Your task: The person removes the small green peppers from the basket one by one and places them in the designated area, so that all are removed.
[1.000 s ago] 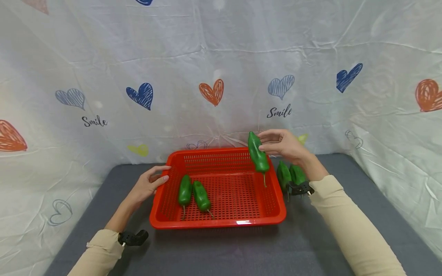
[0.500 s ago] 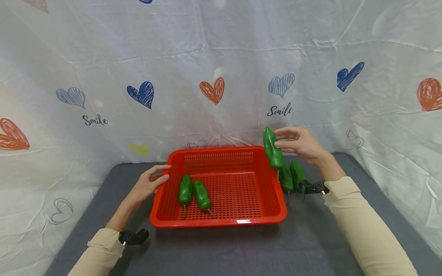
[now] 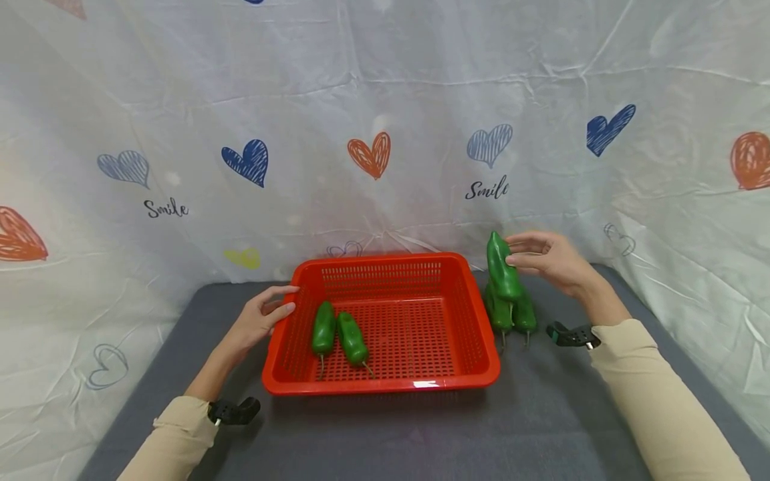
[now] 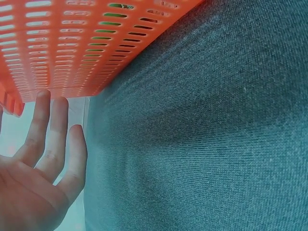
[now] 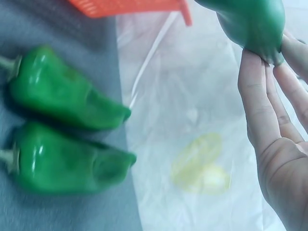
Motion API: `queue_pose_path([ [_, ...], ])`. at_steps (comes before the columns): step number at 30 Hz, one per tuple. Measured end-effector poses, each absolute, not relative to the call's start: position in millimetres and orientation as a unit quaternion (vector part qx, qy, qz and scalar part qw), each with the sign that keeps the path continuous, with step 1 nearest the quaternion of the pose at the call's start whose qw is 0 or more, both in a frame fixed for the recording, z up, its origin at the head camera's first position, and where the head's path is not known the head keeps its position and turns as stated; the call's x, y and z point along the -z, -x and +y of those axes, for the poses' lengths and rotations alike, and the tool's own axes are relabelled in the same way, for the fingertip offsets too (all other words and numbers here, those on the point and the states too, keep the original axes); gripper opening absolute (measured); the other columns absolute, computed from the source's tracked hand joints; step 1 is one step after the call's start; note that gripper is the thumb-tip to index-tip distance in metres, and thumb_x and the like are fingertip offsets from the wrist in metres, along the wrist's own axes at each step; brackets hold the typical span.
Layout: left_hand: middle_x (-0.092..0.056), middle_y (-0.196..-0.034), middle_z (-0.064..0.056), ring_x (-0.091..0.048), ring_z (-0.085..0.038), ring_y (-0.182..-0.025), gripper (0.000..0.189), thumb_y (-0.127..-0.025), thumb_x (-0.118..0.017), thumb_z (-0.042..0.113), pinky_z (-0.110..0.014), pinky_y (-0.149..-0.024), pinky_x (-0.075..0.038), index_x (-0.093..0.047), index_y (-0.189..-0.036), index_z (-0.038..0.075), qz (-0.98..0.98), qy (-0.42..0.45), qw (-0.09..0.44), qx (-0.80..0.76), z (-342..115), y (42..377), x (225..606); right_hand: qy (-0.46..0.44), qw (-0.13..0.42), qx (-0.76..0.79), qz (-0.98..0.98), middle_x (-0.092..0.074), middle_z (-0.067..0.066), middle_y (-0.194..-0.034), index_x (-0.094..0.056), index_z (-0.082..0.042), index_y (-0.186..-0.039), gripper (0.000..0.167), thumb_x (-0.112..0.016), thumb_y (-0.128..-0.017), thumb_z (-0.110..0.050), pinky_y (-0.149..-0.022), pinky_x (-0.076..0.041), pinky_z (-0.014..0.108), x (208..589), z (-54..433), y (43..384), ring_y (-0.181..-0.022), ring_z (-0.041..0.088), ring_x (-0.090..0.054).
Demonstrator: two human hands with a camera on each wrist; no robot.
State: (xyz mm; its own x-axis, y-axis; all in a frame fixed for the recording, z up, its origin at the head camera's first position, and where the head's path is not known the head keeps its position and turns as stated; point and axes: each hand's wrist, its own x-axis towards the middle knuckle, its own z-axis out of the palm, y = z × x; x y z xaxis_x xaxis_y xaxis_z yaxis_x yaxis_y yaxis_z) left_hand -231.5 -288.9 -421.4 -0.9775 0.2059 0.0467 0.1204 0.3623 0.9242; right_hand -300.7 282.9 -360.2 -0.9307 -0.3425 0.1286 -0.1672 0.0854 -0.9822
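Observation:
My right hand (image 3: 556, 264) pinches a green pepper (image 3: 502, 270) between thumb and fingers, tip up and stem down. It is held off the table, in front of two more green peppers, a nearer-basket one (image 3: 500, 319) and an outer one (image 3: 526, 317), lying side by side. In the right wrist view these two peppers (image 5: 67, 91) lie apart from the hand. A red plastic basket (image 3: 385, 386) stands in the middle, with two green peppers (image 3: 323, 327) in its left half. Relaxed fingers of my left hand (image 3: 255, 325) touch the basket's left rim; the left wrist view shows several outside its wall.
Everything stands on a grey cloth-covered table (image 3: 385, 434). A white curtain (image 3: 421, 87) printed with hearts hangs right behind it and along both sides. The basket's right wall separates its inside from the two peppers on the table.
My right hand has carried the pepper rightward, from above the basket's right part past its rim to the peppers on the table, and lowered it slightly. My left hand stays on the rim.

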Motion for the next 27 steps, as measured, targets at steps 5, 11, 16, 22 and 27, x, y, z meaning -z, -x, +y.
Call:
queue_pose_path([
  [5, -0.042, -0.151, -0.024, -0.048, -0.046, -0.13, 0.051, -0.103, -0.065, 0.028, -0.042, -0.076, -0.058, -0.05, -0.148, 0.01, 0.825, -0.095, 0.037, -0.556, -290, 231, 422, 0.167, 0.063, 0.641, 0.747, -0.068, 0.003, -0.12, -0.053, 0.012, -0.136, 0.047, -0.072, -0.094, 0.002, -0.085, -0.056, 0.034, 367, 296, 299, -0.106, 0.017, -0.066],
  [11, -0.042, -0.151, -0.024, -0.048, -0.045, -0.131, 0.052, -0.102, -0.066, 0.029, -0.041, -0.076, -0.057, -0.051, -0.148, 0.011, 0.828, -0.091, 0.036, -0.552, -289, 232, 423, 0.155, 0.057, 0.603, 0.781, -0.065, 0.008, -0.123, -0.051, 0.013, -0.137, 0.049, -0.072, -0.096, -0.005, -0.085, -0.056, 0.035, 375, 313, 294, -0.108, 0.013, -0.064],
  [16, -0.044, -0.15, -0.024, -0.05, -0.045, -0.128, 0.051, -0.102, -0.066, 0.029, -0.041, -0.075, -0.058, -0.051, -0.147, 0.011, 0.829, -0.089, 0.036, -0.552, -289, 232, 422, 0.139, 0.059, 0.578, 0.802, -0.063, 0.014, -0.128, -0.051, 0.011, -0.14, 0.053, -0.073, -0.096, -0.01, -0.086, -0.056, 0.038, 383, 327, 290, -0.107, 0.009, -0.063],
  [22, -0.042, -0.151, -0.025, -0.049, -0.046, -0.128, 0.05, -0.103, -0.065, 0.027, -0.042, -0.074, -0.058, -0.051, -0.147, 0.01, 0.824, -0.096, 0.036, -0.557, -289, 234, 422, 0.118, 0.067, 0.575, 0.807, -0.066, 0.008, -0.125, -0.051, 0.008, -0.141, 0.056, -0.075, -0.096, -0.014, -0.085, -0.056, 0.038, 394, 340, 291, -0.106, 0.01, -0.065],
  [27, -0.042, -0.151, -0.024, -0.05, -0.046, -0.128, 0.05, -0.103, -0.065, 0.027, -0.042, -0.075, -0.058, -0.051, -0.147, 0.01, 0.822, -0.097, 0.039, -0.56, -289, 234, 422, 0.111, 0.07, 0.574, 0.809, -0.067, 0.001, -0.121, -0.049, 0.008, -0.143, 0.058, -0.074, -0.096, -0.014, -0.086, -0.056, 0.039, 405, 352, 293, -0.105, 0.009, -0.065],
])
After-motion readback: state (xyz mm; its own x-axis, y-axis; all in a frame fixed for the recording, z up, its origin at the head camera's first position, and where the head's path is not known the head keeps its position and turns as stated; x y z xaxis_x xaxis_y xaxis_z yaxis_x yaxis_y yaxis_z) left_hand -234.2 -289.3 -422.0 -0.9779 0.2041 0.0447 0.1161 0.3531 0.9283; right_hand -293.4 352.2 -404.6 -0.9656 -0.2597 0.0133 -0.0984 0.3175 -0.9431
